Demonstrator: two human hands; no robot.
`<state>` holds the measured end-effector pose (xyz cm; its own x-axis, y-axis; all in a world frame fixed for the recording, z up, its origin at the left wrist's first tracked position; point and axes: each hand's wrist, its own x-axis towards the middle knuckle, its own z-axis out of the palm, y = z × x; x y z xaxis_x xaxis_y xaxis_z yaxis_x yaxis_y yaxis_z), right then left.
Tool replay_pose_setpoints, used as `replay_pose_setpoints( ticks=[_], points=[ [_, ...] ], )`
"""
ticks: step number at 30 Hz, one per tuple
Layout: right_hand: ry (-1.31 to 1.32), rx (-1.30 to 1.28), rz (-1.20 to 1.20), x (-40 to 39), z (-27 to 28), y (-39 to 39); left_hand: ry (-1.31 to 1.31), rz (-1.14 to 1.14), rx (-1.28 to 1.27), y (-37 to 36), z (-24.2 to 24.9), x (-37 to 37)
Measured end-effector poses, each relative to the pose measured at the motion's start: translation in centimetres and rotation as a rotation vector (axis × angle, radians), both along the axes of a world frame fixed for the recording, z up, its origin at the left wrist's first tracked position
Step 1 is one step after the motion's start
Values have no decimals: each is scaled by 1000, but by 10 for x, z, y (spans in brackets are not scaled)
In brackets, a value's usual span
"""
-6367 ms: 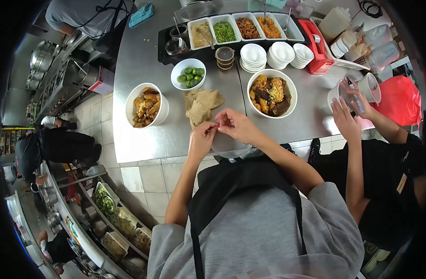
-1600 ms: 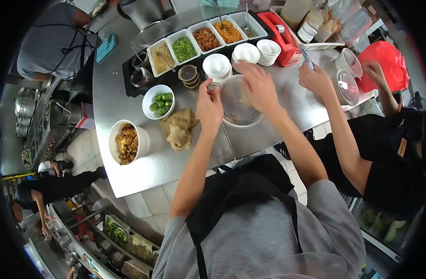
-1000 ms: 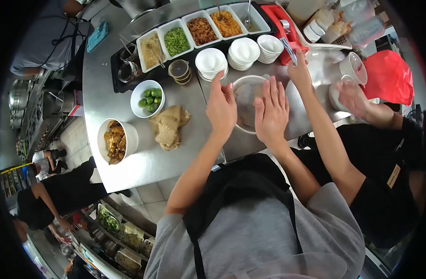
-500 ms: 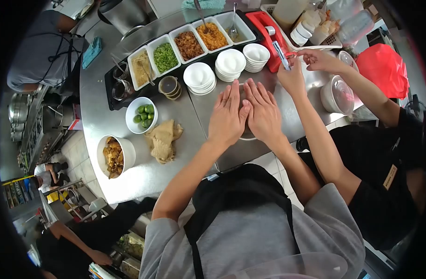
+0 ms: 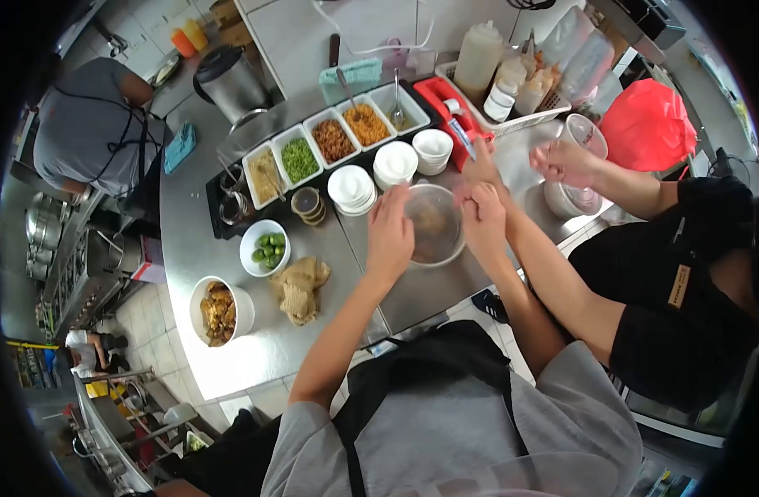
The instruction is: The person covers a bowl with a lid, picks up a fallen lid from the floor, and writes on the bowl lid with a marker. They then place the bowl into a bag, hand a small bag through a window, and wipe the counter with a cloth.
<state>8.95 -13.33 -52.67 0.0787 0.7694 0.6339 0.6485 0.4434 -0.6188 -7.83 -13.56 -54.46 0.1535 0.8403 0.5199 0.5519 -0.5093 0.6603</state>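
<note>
Between my hands, a round bowl with a clear lid [image 5: 433, 224] stands on the steel counter; its contents look brownish and blurred through the plastic. My left hand [image 5: 390, 236] grips the left rim, fingers along the edge. On the opposite rim, my right hand [image 5: 485, 222] is closed, its fingers curled at the lid's edge. Stacks of small white dishes [image 5: 351, 189] stand just beyond the bowl. A co-worker's hand [image 5: 483, 166] with a pen-like white and blue item [image 5: 462, 137] is close behind my right hand.
A black rack holds white trays of toppings [image 5: 333, 141]. To the left are a bowl of green limes [image 5: 268, 248], a crumpled brown cloth [image 5: 300, 290] and a white tub of browned food [image 5: 222, 311]. Sauce bottles [image 5: 504, 95] and a red bag [image 5: 649, 124] stand at the right.
My hands were flat side by side over the bowl; now they are apart at its two sides, and the lid shows. The co-worker's far hand has drawn away to the right. The view has shifted.
</note>
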Motion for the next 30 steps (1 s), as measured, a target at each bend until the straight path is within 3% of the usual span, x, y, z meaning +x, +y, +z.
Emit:
replay_pose_setpoints(
  ticks=[2,3,4,7,11,13,17,20,21,22,24,26,30],
  points=[
    [215,-254,103,9,13,-9,-9,-30,135,3,17,-7],
    [315,-211,150,7,7,-4,30,-65,-15,6,28,-9],
    [321,-203,142,2,9,-4,70,-96,-166,9,36,-8],
    [159,-256,31,-14,10,-2,148,-31,-207,26,34,3],
    [52,-248,58,-21,-9,-4,144,12,-121,36,23,6],
    [45,-239,84,-21,-16,-2,-70,-21,-240,34,16,-1],
    [114,-303,155,-22,-18,-7,-172,-36,-412,24,12,-20],
    [235,-180,202,-42,-7,-11,18,23,-293,3,14,-29],
    [402,-263,280,-53,0,-18,-64,19,-227,-4,16,-26],
    [403,-272,275,-61,5,-23,-63,16,-238,-12,22,-26],
    [24,-291,278,-69,7,-33,13,43,-99,-28,36,-26],
    [43,-340,338,-69,6,-48,84,29,-101,-45,37,-33],
    [175,-558,442,-61,-1,-110,122,-242,-60,-85,24,-40]
  ],
)
